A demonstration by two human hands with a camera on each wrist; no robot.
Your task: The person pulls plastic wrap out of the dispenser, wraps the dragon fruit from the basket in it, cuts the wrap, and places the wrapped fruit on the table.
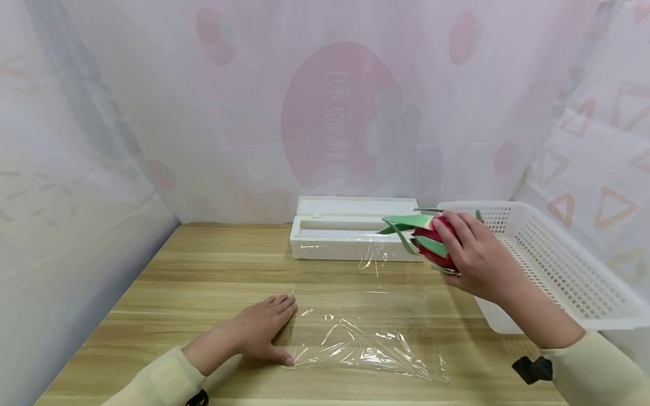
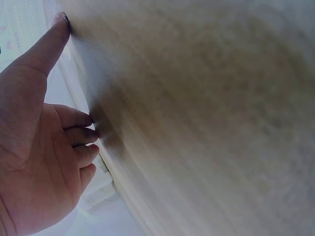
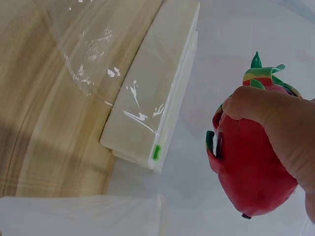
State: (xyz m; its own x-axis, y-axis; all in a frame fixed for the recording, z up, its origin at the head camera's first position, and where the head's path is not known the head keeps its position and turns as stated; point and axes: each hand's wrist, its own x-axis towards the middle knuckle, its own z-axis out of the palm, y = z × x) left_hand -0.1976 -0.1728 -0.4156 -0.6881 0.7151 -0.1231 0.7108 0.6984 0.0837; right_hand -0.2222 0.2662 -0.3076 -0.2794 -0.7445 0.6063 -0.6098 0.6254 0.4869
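My right hand [image 1: 477, 254] grips a red dragon fruit [image 3: 253, 162] with green leafy scales, held up between the white box and the basket. Its leaves point left, over the box's right end in the head view. On the table, a sheet of clear plastic wrap [image 1: 365, 344] stretches from the box toward me, wrinkled and shiny along its near edge. At the sheet's left edge my left hand [image 1: 264, 327] rests with fingers spread, thumb on the near corner and fingertips on the table farther up. The left wrist view shows those fingers [image 2: 81, 135] nearly straight.
A long white wrap dispenser box [image 1: 355, 248] stands at the back with its lid raised and the film coming over its front. To the right is a white perforated basket [image 1: 563, 254]. Pale printed curtains [image 1: 244, 113] enclose the wooden table [image 1: 203, 276].
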